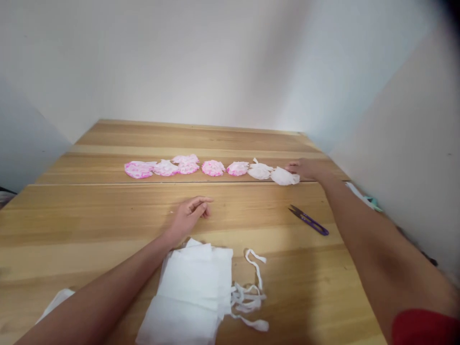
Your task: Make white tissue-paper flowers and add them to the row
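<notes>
My right hand [305,169] is stretched to the far right of the table, fingers closed at the upper edge of a white gathered cloth bundle [285,176]. The bundle ends a row on the table. Left of it lies another white bundle [260,171], then several pink-and-white ones, such as the round one [213,167]. My left hand [196,210] rests in the middle of the table, holding nothing, index finger stretched out and the others loosely bent. Just below it is a stack of flat white cloth pieces [194,282], with loose white strings [247,299] at its right side.
Purple-handled thread snips [309,220] lie on the wooden table [108,211], left of my right forearm. A white and green item [370,201] is at the right edge. Another white piece [57,304] shows beside my left forearm. Walls [201,62] border the table's back.
</notes>
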### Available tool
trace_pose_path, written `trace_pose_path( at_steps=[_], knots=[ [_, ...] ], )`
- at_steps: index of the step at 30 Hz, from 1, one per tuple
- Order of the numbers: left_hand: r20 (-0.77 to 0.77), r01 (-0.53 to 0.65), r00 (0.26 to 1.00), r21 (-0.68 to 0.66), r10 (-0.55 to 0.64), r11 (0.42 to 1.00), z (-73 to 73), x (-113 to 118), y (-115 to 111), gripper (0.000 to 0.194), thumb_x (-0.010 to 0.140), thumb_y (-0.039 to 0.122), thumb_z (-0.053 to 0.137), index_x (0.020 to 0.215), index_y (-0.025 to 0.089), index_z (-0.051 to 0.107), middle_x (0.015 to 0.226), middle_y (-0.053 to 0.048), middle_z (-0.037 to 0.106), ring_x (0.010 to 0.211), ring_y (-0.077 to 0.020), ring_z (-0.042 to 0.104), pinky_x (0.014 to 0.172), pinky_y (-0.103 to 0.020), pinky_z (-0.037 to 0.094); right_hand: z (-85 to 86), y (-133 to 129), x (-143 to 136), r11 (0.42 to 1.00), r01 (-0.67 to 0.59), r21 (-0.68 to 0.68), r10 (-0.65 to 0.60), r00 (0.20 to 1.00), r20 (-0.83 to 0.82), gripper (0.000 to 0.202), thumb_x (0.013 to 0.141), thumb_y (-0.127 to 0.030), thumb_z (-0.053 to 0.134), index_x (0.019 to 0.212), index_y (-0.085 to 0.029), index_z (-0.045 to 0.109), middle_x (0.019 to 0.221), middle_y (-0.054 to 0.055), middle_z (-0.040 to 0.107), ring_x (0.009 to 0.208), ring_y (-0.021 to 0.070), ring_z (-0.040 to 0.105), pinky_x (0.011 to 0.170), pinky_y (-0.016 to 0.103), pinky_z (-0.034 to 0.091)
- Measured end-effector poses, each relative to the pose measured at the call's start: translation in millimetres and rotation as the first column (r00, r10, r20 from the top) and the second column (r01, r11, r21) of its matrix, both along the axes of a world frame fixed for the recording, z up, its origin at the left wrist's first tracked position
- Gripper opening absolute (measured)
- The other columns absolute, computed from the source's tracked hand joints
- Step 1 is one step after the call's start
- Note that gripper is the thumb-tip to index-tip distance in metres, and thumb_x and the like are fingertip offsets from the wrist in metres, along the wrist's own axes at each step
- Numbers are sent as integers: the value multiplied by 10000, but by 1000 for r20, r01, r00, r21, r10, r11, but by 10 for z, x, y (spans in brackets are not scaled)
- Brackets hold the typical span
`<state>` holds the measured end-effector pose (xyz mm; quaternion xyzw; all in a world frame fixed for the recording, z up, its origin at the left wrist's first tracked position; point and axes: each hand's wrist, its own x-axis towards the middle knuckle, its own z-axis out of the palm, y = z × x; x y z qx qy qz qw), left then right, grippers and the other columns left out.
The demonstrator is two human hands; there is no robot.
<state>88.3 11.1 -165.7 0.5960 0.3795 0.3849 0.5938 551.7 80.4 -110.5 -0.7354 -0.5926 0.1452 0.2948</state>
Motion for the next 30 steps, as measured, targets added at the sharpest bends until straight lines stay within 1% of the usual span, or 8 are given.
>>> trace_pose_path(
  at_steps=[2,3,6,13,16,19,24,30],
  knots=[
    [-18,-4,1000,1,4,1000,6,-1,6,260,841,373,577,953,158,673,683,-4,630,655,-122,586,653,-246,482,-42,121,52,984,-51,-171,65,995,78,202,853,-319,669,724,-164,666,691,-3,664,601,112,571,622,266,480],
    [-29,-3,1000,2,4,1000,11,-2,8,256,843,373,573,945,161,674,683,-4,631,655,-124,586,654,-247,482,-65,172,69,974,-64,-218,90,990,111,177,807,-276,703,665,-174,674,654,5,670,596,128,567,623,273,458],
    [-59,-1,998,9,2,1000,26,-4,8,247,849,369,559,936,168,673,688,-5,634,664,-125,586,664,-248,481,-137,289,89,958,-78,-277,134,973,190,143,765,-217,680,627,-193,709,661,35,712,641,176,597,644,294,425],
    [-92,2,996,2,-1,1000,20,-5,13,258,844,383,550,922,160,656,693,-7,635,665,-125,589,666,-247,483,-266,377,95,956,-124,-267,197,943,269,200,814,-268,600,895,-210,774,1003,79,766,935,247,679,807,324,496],
    [-110,8,994,5,-7,1000,25,-5,25,265,841,381,545,921,153,653,693,-7,632,669,-123,586,670,-244,481,-217,345,161,973,-105,-205,166,937,309,295,864,-315,543,1059,-224,744,1154,75,726,1077,275,653,929,381,491],
    [-113,25,993,12,-24,1000,33,-3,34,258,836,376,543,903,149,647,680,-3,622,656,-119,578,659,-239,474,-83,283,266,990,-72,-124,111,931,347,366,914,-362,461,1169,-244,695,1271,61,670,1195,293,595,1020,440,452],
    [-91,30,995,23,-27,999,33,12,35,251,833,366,543,898,147,649,664,-1,614,642,-117,567,646,-238,468,71,168,356,990,-105,-96,132,926,353,400,919,-410,433,1215,-272,665,1250,34,682,1196,292,596,1041,488,445],
    [-92,39,995,30,-36,999,13,15,46,247,840,366,538,892,148,643,675,-2,617,648,-115,570,650,-238,470,-13,71,259,958,-208,-197,265,906,330,380,872,-351,468,1180,-294,682,1241,8,688,1189,272,605,1054,457,448]
  ],
)
